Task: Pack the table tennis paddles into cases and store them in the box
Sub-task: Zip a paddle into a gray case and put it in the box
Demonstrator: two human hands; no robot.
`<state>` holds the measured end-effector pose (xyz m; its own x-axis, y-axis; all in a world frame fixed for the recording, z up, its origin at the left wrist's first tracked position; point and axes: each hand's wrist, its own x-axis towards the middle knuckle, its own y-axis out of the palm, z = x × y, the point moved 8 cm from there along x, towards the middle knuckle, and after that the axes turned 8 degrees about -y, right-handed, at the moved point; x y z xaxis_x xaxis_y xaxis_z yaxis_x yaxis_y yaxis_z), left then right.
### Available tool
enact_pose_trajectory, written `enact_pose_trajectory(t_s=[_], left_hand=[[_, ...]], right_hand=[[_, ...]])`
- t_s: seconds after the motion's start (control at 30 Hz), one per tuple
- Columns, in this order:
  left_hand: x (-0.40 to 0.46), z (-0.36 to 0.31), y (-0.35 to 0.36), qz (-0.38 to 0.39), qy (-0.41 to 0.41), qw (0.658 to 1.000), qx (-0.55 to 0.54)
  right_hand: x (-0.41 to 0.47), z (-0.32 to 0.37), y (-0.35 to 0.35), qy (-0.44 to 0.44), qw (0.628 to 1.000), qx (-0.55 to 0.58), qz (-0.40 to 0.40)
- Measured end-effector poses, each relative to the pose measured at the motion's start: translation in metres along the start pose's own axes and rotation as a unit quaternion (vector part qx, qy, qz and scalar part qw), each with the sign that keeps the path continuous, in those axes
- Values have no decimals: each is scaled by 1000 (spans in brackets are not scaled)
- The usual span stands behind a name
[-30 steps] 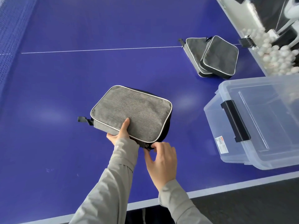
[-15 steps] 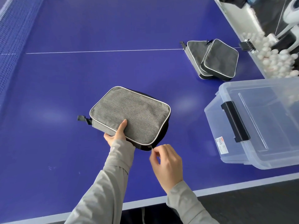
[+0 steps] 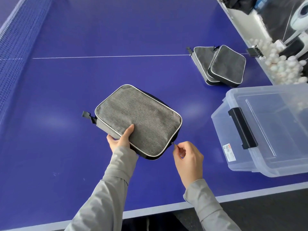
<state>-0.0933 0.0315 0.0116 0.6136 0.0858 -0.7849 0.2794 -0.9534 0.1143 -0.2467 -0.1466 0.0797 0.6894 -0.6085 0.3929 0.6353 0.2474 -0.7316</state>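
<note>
A large blue table tennis table (image 3: 103, 39) with a thin white centre line and pale edging fills the view, soft light glaring off its glossy top. Its blue mesh net (image 3: 15, 35) runs along the far left. Dark grey floor (image 3: 266, 212) shows at the near right. A heap of white balls (image 3: 283, 64) lies beyond the right edge.

Woven cloth case (image 3: 138, 119), glossy table (image 3: 116, 30)

Grey case (image 3: 138, 120) with white piping lies flat, skewed, on the blue table. Two more cases (image 3: 221, 65) overlap farther right, the nearer one tilted. Clear lidded box (image 3: 266, 130) with black latch stands at right.
</note>
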Motion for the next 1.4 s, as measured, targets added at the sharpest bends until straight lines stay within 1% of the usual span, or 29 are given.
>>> enact_pose_trajectory(t_s=[0.13,0.3,0.6,0.83,0.93,1.2,1.27,1.4], left_hand=[[3,-3,-4,-5,14,1000,12],[9,-1,-8,-4,17,1000,3],[28,7,-18,-6,16,1000,16],[33,20,-17,0,-36,999,-18],[40,22,-17,10,-53,998,-32],[60,23,-21,25,-52,998,18],[64,22,-25,19,-43,998,46],[73,26,-37,-2,-50,992,115]], right_hand=[[6,-2,2,30,999,13,-13],[18,-4,5,41,999,10,-16],[8,-11,22,38,999,-8,22],[18,-13,21,39,999,-11,-6],[19,-12,21,23,1000,-8,-3],[-6,-15,41,17,998,-14,60],[-11,-14,47,16,997,-9,76],[-20,-14,60,23,994,-3,111]])
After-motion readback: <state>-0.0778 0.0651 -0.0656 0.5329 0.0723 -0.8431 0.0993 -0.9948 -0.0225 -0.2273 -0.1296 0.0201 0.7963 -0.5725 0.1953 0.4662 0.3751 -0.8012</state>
